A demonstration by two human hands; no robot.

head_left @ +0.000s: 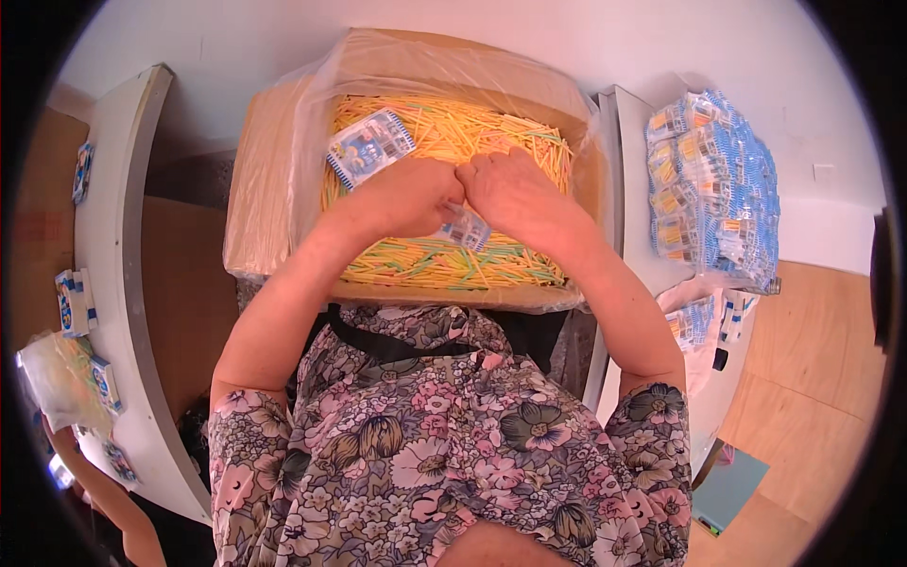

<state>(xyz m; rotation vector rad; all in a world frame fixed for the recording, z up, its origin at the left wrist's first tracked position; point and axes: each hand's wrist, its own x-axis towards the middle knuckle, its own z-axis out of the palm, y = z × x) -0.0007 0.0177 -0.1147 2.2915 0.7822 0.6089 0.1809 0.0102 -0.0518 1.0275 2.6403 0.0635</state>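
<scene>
Left hand (413, 197) and right hand (515, 194) meet above yellow sticks (416, 263) in a carton (425, 59); left fingers pinch a small packet (470, 231); right fingers' grip cannot be told.

- Flat blue-and-white packet (370, 148), left of centre: pale lettering on a blue panel, too small to read.
- Crumpled packet (468, 231), centre: printing, illegible.
- Bundled packets (707, 184), right: printing, also illegible.

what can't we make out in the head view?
Head view:
Small packet: upper end covered by the left hand.
Right hand: fingertips curled under, grip unclear.
Cardboard box: bottom buried under thin sticks.
Co-worker's arm: cut off by the picture's lower edge.
</scene>
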